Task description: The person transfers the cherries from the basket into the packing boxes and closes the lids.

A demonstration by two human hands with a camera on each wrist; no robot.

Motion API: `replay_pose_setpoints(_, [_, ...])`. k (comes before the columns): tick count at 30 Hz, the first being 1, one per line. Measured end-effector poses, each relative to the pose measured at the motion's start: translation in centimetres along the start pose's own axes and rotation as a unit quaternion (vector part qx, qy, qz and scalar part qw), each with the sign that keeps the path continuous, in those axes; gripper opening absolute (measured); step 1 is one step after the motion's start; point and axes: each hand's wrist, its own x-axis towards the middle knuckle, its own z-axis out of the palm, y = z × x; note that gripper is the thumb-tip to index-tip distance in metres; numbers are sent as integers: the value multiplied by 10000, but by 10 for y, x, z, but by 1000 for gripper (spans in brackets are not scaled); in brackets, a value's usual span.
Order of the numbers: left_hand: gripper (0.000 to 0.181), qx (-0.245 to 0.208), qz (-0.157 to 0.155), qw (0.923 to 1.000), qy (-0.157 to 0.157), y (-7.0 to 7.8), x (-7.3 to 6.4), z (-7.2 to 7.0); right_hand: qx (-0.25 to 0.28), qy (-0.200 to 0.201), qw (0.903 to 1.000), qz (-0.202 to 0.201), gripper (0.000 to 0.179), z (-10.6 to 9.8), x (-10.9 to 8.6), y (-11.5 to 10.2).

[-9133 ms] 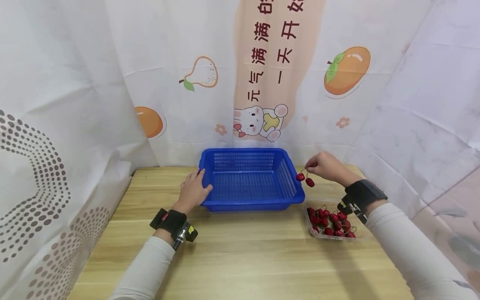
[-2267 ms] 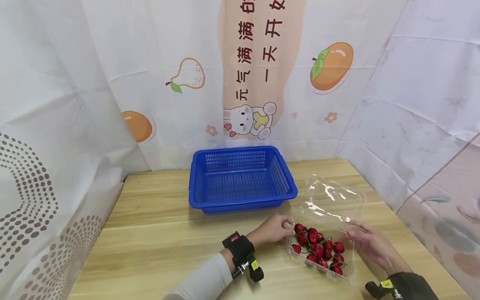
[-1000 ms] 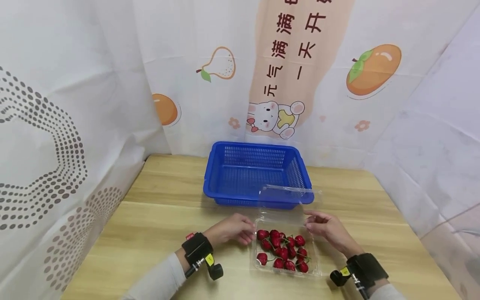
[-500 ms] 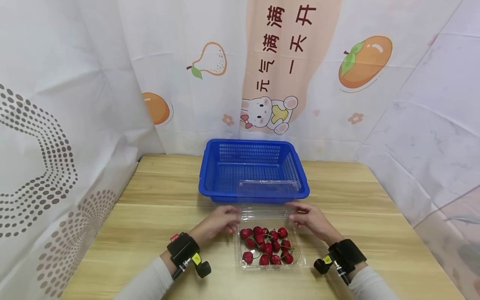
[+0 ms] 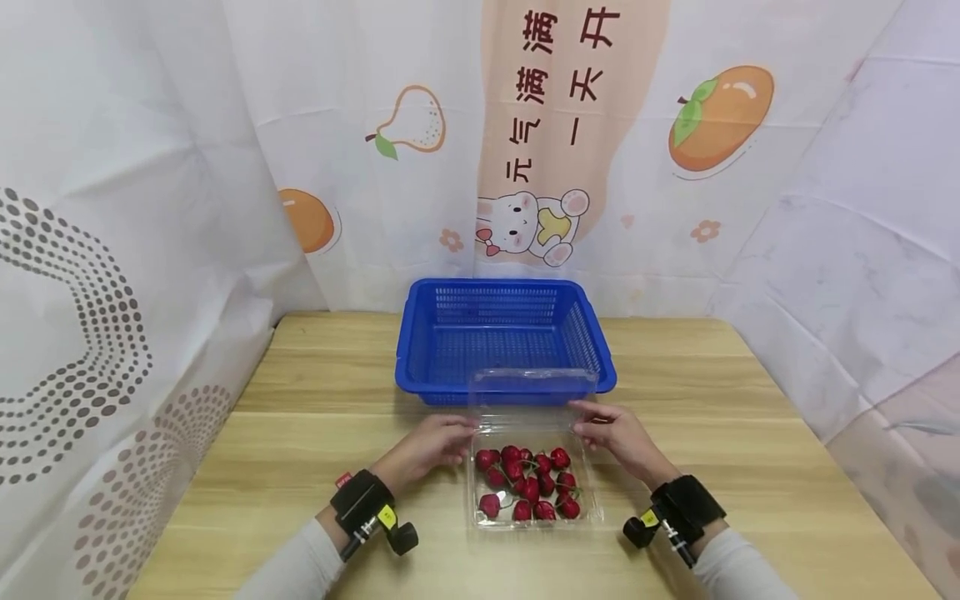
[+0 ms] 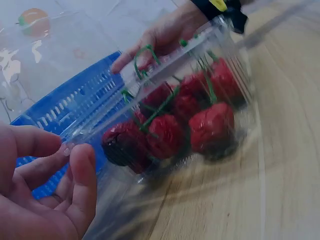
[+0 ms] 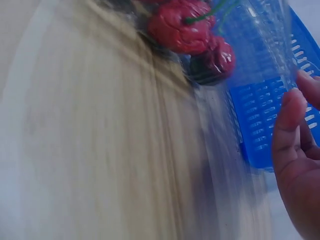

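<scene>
A clear plastic clamshell box stands on the table with its lid raised at the far side. Several red cherries with green stems lie in its base. At the box's left far corner my left hand pinches the rim between thumb and fingers; the left wrist view has this hand close up at the plastic edge. My right hand pinches the right far corner, where the thumb and a finger meet the plastic edge in the right wrist view.
A blue perforated basket stands right behind the box, and the raised lid overlaps its front wall in the head view. The wooden table reaches back to a printed curtain. Black straps with cameras sit on both wrists.
Earlier my right hand held a pair of cherries by the stems while my left touched the basket. Since then both hands have gripped the box and moved it left, in front of the basket.
</scene>
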Motion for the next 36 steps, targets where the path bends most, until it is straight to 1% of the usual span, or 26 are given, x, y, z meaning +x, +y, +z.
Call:
replay_pose_setpoints(2, [40, -300, -80, 9995, 48, 1, -1, -1, 165, -1, 9999, -16, 54, 3, 1, 1])
replay_pose_setpoints(5, [41, -755, -255, 9967, 136, 3, -1, -2, 351, 55, 9994, 24, 52, 5, -1, 3])
replay_pose_setpoints(8, [50, -1023, -363, 9940, 140, 4, 1, -1, 459, 166, 9988, 42, 49, 6, -6, 5])
replay_pose_setpoints(11, [56, -1076, -449, 9929, 219, 5, 2, 0, 534, 197, 9984, 16, 49, 7, -9, 6])
replay_pose_setpoints(13, [55, -1078, -475, 9925, 333, 5, 3, 0, 580, 156, 9982, -46, 49, 7, -9, 7])
replay_pose_setpoints(15, [52, -1093, -452, 9920, 440, 5, 3, 0, 580, 84, 9982, -133, 50, 7, -9, 8])
replay_pose_setpoints(17, [51, -1092, -366, 9922, 481, 4, 3, -1, 634, 10, 9977, -238, 48, 7, -10, 9])
replay_pose_setpoints(19, [52, -1012, -274, 9935, 451, 2, 2, -2, 710, -88, 9969, -335, 45, 6, -12, 10])
replay_pose_setpoints(20, [53, -899, -244, 9947, 425, 1, 1, -3, 752, -155, 9963, -374, 42, 6, -13, 10])
replay_pose_setpoints(22, [53, -590, -257, 9971, 412, -1, -2, -4, 903, -306, 9947, -386, 36, 5, -16, 11])
replay_pose_setpoints(24, [50, -251, -312, 9982, 441, -4, -5, -5, 923, -441, 9939, -415, 35, 4, -19, 11])
replay_pose_setpoints(27, [41, 93, -322, 9982, 495, -6, -9, -6, 941, -589, 9926, -498, 39, 2, -22, 10])
replay_pose_setpoints(30, [31, 88, -147, 9981, 585, -5, -11, -4, 985, -585, 9918, -561, 47, 1, -22, 6])
replay_pose_setpoints(32, [27, -19, -20, 9975, 712, -3, -11, -3, 1016, -420, 9932, -391, 50, 2, -23, 4])
replay_pose_setpoints(34, [25, -166, 69, 9962, 849, -2, -11, -1, 866, -190, 9961, -34, 51, 3, -25, -1])
replay_pose_setpoints(36, [24, -316, 116, 9947, 969, -1, -10, -1, 604, -138, 9973, 391, 53, 2, -31, -6])
